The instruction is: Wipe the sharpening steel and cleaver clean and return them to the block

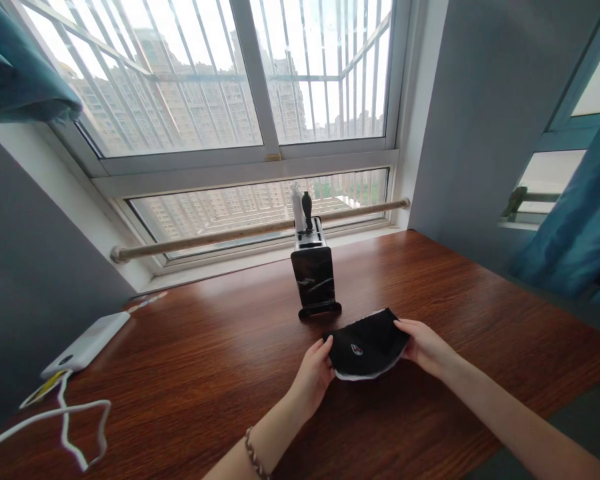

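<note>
A black cloth piece (pixel 367 347) with pale edging and a small emblem is stretched between my two hands, just above the wooden table. My left hand (pixel 316 373) pinches its left end, thumb on top, with a braided bracelet on that wrist. The right end is gripped by my right hand (pixel 423 343), its thumb on the upper face and the other fingers mostly hidden. I cannot tell exactly what kind of cloth item it is. Right behind the cloth stands a black knife block (pixel 314 280) holding a white handle (pixel 298 207) and a black handle (pixel 307 207).
The brown wooden table (pixel 205 373) reaches to the window sill. On its left lie a white box-shaped device (pixel 87 343) and a loose white cable (pixel 65 420). A horizontal rail (pixel 230 237) crosses the window. A blue curtain (pixel 570 220) hangs at the right.
</note>
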Demonstrator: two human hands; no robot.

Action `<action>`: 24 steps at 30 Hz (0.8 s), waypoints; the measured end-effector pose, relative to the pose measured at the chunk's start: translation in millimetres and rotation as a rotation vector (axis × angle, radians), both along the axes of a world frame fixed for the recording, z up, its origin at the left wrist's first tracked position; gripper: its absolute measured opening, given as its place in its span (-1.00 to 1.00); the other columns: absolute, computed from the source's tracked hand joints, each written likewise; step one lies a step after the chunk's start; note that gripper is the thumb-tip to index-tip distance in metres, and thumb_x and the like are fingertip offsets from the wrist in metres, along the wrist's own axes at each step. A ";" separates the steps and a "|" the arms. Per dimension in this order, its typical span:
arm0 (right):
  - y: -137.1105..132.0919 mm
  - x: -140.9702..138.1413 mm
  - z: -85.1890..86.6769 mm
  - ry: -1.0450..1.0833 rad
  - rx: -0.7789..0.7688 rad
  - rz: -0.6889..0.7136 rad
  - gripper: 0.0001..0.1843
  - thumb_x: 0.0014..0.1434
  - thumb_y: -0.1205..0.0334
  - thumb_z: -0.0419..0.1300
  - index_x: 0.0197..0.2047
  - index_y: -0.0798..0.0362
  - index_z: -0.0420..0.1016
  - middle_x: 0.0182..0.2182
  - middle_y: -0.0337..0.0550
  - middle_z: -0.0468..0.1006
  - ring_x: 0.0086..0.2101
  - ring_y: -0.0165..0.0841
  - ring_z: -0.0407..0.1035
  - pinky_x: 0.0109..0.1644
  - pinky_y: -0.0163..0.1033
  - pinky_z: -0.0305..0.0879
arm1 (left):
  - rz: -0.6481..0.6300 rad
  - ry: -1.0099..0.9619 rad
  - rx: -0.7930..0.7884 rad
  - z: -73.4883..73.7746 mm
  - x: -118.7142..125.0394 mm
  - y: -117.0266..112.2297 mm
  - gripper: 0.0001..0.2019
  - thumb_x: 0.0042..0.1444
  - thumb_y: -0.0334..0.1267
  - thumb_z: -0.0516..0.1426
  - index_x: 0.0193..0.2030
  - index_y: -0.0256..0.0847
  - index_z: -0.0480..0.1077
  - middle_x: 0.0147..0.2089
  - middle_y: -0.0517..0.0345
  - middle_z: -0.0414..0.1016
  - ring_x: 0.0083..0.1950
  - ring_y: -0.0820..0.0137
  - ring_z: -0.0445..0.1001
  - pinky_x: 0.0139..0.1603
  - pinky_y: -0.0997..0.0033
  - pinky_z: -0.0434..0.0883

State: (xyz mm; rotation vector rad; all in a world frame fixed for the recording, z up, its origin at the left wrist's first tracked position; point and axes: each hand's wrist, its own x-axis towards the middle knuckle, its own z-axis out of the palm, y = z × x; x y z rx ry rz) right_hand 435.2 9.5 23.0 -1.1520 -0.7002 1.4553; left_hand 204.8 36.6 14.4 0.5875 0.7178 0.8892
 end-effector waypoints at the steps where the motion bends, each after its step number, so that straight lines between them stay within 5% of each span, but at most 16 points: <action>1: 5.9 17.4 5.9 -0.024 0.010 -0.013 -0.84 0.01 0.26 0.23 -0.32 0.16 0.50 -0.47 -0.10 0.54 -0.52 -0.37 0.39 -0.45 -0.28 0.34 | 0.027 -0.006 0.007 -1.8 -0.7 1.3 -0.85 0.01 -0.24 0.19 -0.26 -0.20 0.43 -0.12 -0.01 0.50 0.00 0.26 0.42 -0.01 0.33 0.36; 4: 20.8 69.9 31.3 -0.113 0.088 -0.042 -0.75 0.00 0.30 0.25 -0.19 0.14 0.50 -0.38 -0.10 0.56 -0.43 -0.39 0.42 -0.43 -0.37 0.33 | 0.098 -0.020 0.030 -6.1 -2.6 4.6 -0.90 0.04 -0.30 0.16 -0.27 -0.17 0.46 -0.02 0.05 0.45 0.15 0.34 0.27 0.16 0.42 0.20; 9: 11.8 125.2 81.1 -0.307 0.196 0.048 -0.67 -0.07 0.34 0.31 -0.17 0.18 0.52 -0.19 -0.03 0.54 -0.20 -0.32 0.41 -0.08 -0.29 0.27 | 0.084 -0.036 0.064 -8.8 -2.9 4.1 -0.85 0.03 -0.32 0.16 -0.23 -0.22 0.48 0.01 0.00 0.43 0.20 0.29 0.21 0.24 0.38 0.10; 13: -23.0 138.4 96.3 -0.629 0.210 0.515 -0.77 -0.15 0.43 0.31 -0.31 0.23 0.57 -0.10 0.10 0.48 0.08 -0.18 0.19 0.22 -0.08 -0.18 | 0.052 -0.011 0.107 -10.9 -1.2 1.9 -0.82 0.00 -0.31 0.18 -0.22 -0.24 0.49 0.02 -0.01 0.43 0.21 0.26 0.20 0.26 0.35 0.05; 15: -40.0 143.1 89.6 -0.754 0.170 0.719 -0.76 -0.20 0.42 0.33 -0.34 0.22 0.57 -0.09 0.10 0.48 0.13 -0.13 0.09 0.22 0.00 -0.26 | 0.043 0.007 0.132 -12.1 -0.5 2.3 -0.80 -0.01 -0.29 0.19 -0.21 -0.25 0.49 0.04 -0.02 0.42 0.22 0.24 0.19 0.27 0.35 0.04; 17: -52.4 146.3 73.9 -0.841 0.131 0.760 -0.71 -0.19 0.37 0.34 -0.29 0.19 0.57 -0.06 0.10 0.46 0.12 -0.08 0.11 0.19 0.05 -0.17 | 0.040 0.018 0.141 -12.9 -0.1 3.3 -0.79 -0.01 -0.28 0.19 -0.20 -0.26 0.49 0.05 -0.03 0.41 0.22 0.23 0.18 0.27 0.34 0.04; 20: -60.6 140.1 37.2 -1.067 0.220 0.512 -0.64 0.08 0.18 0.18 -0.03 0.05 0.47 0.06 0.03 0.34 0.10 -0.10 0.16 0.18 0.04 -0.06 | 0.033 0.033 0.149 -13.4 -0.3 4.6 -0.77 -0.02 -0.27 0.19 -0.19 -0.27 0.49 0.05 -0.04 0.41 0.22 0.21 0.18 0.27 0.32 0.04; 22: -60.8 127.9 9.0 -1.246 0.360 0.320 -0.51 0.16 0.10 0.08 0.16 0.01 0.25 0.18 -0.04 0.17 0.18 -0.12 0.00 0.23 0.04 -0.13 | 0.026 0.043 0.171 -13.7 -0.7 4.6 -0.76 -0.01 -0.26 0.19 -0.19 -0.28 0.49 0.05 -0.05 0.41 0.22 0.20 0.17 0.27 0.31 0.03; 24: -58.6 115.3 -16.2 -1.489 0.416 0.281 -0.41 0.18 0.03 0.05 0.25 -0.02 0.07 0.24 -0.10 0.02 0.22 -0.09 -0.16 0.23 0.11 -0.16 | 0.018 0.050 0.192 -13.8 -1.0 4.0 -0.76 0.00 -0.26 0.18 -0.18 -0.30 0.49 0.06 -0.05 0.40 0.23 0.20 0.16 0.28 0.30 0.02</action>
